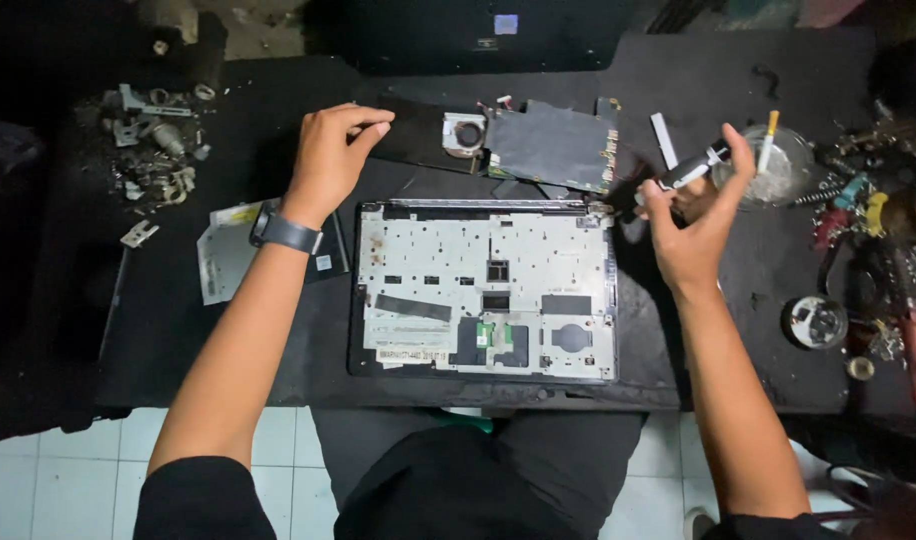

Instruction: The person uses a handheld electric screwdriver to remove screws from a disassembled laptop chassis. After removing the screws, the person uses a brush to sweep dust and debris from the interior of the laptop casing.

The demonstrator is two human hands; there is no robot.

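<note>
Right hand (693, 225) grips a slim black-and-white pen-like tool (690, 170), just right of the opened grey laptop base (486, 290), wrist bent up. Left hand (330, 160), fingers curled & holding nothing, hovers above the base's top-left corner w/ fingertips by the black strip (413, 130).

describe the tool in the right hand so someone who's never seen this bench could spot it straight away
Start at the opened laptop base in the middle of the black bench and go to its upper right corner. There the right hand holds a short screwdriver with a black and white handle. Unlike the white syringe standing in the glass dish beside it, it is gripped, not resting.
</note>
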